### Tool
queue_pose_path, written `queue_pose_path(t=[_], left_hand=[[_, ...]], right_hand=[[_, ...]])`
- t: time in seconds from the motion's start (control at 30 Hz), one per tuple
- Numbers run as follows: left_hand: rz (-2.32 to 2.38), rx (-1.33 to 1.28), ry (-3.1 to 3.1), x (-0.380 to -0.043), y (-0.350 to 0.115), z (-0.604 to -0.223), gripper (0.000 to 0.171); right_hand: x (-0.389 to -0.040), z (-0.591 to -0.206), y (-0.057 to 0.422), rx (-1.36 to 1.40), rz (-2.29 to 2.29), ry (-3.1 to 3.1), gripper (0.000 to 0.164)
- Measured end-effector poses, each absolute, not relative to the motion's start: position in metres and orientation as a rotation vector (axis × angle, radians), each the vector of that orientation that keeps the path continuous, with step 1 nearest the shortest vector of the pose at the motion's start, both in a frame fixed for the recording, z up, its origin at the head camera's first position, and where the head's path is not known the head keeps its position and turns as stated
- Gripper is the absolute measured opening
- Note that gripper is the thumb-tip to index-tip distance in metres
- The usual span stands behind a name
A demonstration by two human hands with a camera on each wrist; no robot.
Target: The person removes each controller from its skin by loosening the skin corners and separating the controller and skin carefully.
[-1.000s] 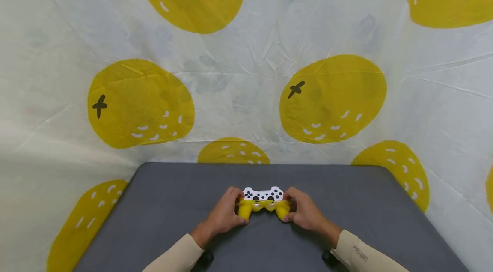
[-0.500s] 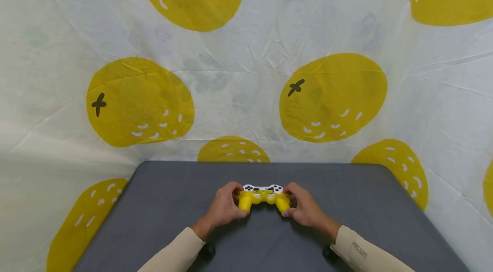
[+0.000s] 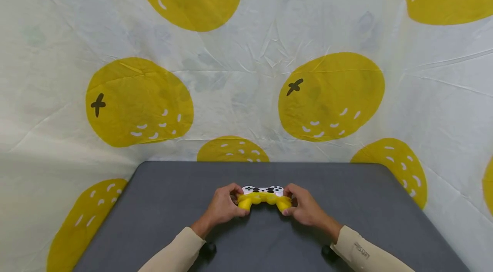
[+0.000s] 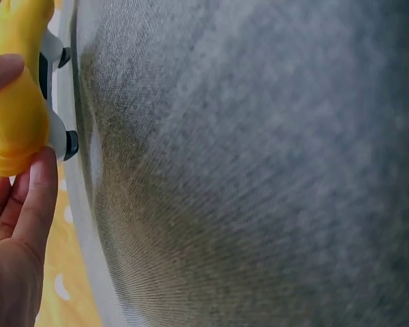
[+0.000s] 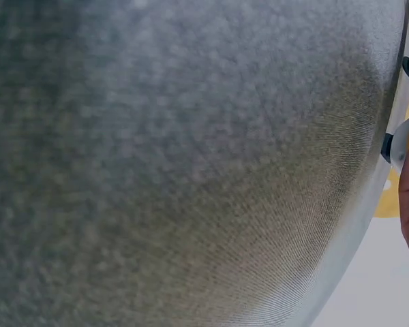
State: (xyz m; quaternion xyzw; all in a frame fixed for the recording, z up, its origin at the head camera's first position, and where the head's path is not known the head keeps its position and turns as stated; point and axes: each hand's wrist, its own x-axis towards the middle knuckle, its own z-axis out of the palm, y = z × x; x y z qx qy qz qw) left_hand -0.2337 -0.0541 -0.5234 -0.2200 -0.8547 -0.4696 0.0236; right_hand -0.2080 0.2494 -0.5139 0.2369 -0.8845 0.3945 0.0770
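Both of my hands hold a white game controller (image 3: 264, 190) with dark buttons, its lower part and grips wrapped in a yellow cover (image 3: 262, 198). My left hand (image 3: 222, 204) grips its left end, the thumb on the yellow grip and fingers behind the far edge. The right hand (image 3: 305, 204) pinches the other end in the same manner. In the left wrist view, a thumb presses the yellow cover (image 4: 17, 116) while fingertips touch its lower edge; dark thumbsticks (image 4: 71, 145) stick out of the white face. Only a sliver of the controller (image 5: 401, 146) shows in the right wrist view.
A dark grey table (image 3: 165, 195) with rounded far corners lies beneath the hands. Behind it hangs a pale cloth (image 3: 239, 105) printed with large yellow fruit. Dark wrist-worn devices (image 3: 208, 249) sit under both beige cuffs.
The controller has tilted, so its white face looks narrower and more of the yellow cover shows along the near side. Both hands have shifted slightly upward in the view and keep their hold.
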Motion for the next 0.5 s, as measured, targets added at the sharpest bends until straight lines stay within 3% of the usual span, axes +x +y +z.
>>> queue_pose_path(t=[0.3, 0.5], left_hand=[[-1.474, -0.623, -2.703, -0.2306, -0.0571, -0.5251, 0.047], [-1.484, -0.63, -2.729, -0.2359, -0.0544, -0.5192, 0.048]], right_hand=[[-0.2021, -0.5151, 0.2498, 0.755, 1.311, -2.621, 0.04], [-0.2052, -0.5152, 0.2516, 0.704, 1.391, -2.653, 0.057]])
